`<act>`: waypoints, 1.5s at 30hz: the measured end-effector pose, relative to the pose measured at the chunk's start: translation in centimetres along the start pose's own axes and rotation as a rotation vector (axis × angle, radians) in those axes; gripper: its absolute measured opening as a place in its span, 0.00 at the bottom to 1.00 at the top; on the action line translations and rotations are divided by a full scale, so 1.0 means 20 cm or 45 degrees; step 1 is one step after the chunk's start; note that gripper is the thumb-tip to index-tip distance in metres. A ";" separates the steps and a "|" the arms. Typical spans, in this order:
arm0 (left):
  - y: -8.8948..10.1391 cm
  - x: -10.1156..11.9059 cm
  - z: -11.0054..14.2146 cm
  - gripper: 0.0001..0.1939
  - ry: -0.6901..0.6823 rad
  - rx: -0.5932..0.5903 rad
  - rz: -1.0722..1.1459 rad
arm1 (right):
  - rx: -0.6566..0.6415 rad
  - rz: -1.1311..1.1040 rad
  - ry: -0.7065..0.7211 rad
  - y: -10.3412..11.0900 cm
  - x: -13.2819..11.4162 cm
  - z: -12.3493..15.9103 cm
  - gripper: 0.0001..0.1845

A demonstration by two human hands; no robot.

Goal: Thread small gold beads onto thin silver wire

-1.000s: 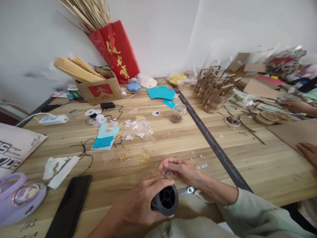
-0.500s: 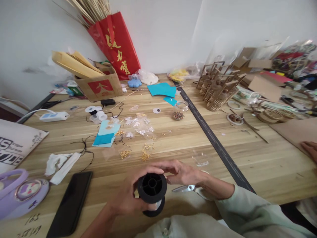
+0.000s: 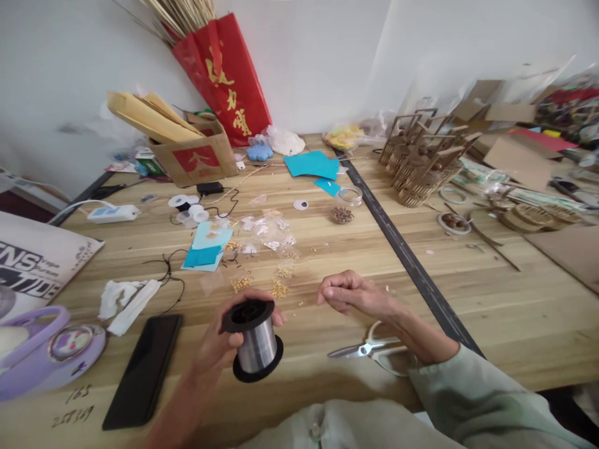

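My left hand (image 3: 218, 340) is wrapped round a spool (image 3: 258, 346) with black flanges, wound with fine silvery wire or line; it is tilted above the table. To its right, my right hand (image 3: 350, 293) is pinched, thumb against fingers. Whatever is between those fingertips is too thin or hidden to make out. White-handled scissors (image 3: 367, 349) lie with blades parted just below my right wrist. Small gold beads (image 3: 279, 288) sit in piles beyond the spool, and a few loose gold rings (image 3: 301, 304) lie between the hands.
A black phone (image 3: 143, 371) and purple device (image 3: 51, 349) lie left. Farther back are blue cards (image 3: 206, 255), small bead bags (image 3: 266, 231), a dish of brown beads (image 3: 342, 215), a cardboard box (image 3: 199, 159) and a red bag (image 3: 229, 81). Small wooden baskets (image 3: 421, 165) stand right.
The hands were together at the spool and are now apart. My left hand carried the spool left and turned its silvery side into view; my right hand moved away, uncovering more of the scissors.
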State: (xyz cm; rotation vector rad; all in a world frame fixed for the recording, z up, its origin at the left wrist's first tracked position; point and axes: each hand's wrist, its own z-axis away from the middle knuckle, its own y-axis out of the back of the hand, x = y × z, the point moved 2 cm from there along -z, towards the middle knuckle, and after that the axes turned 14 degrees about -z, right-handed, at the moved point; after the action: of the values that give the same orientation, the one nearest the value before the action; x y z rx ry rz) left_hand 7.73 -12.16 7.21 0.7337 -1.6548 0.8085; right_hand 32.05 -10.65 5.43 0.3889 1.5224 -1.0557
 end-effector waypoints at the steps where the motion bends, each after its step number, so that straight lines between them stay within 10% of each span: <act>1: 0.00 0.00 -0.01 0.27 0.008 0.005 0.004 | 0.019 0.002 0.013 0.00 0.00 -0.01 0.14; 7: -0.02 0.01 -0.05 0.27 0.076 -0.081 -0.108 | -0.221 0.004 0.030 -0.13 0.06 -0.08 0.30; 12: -0.01 0.03 -0.06 0.28 0.138 -0.088 -0.133 | -0.336 -0.094 -0.156 -0.20 0.12 -0.12 0.16; 21: 0.06 -0.01 -0.04 0.27 0.213 0.024 -0.035 | -0.163 -0.324 -0.255 -0.09 0.13 -0.07 0.20; 30: 0.06 0.01 -0.12 0.26 0.152 -0.014 -0.565 | 0.094 -0.233 -0.107 -0.18 0.11 -0.12 0.15; 39: 0.06 0.01 -0.14 0.27 0.173 -0.147 -0.121 | 0.197 -0.476 -0.110 -0.04 0.09 -0.09 0.15; 45: 0.11 0.01 -0.13 0.30 0.121 -0.096 0.137 | 0.207 -0.004 -0.114 0.14 -0.06 0.03 0.14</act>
State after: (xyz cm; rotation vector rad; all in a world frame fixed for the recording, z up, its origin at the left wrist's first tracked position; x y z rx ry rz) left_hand 7.50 -8.77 7.47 0.5493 -1.6405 0.8394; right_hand 34.85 -9.32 5.43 0.4462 1.3630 -1.1886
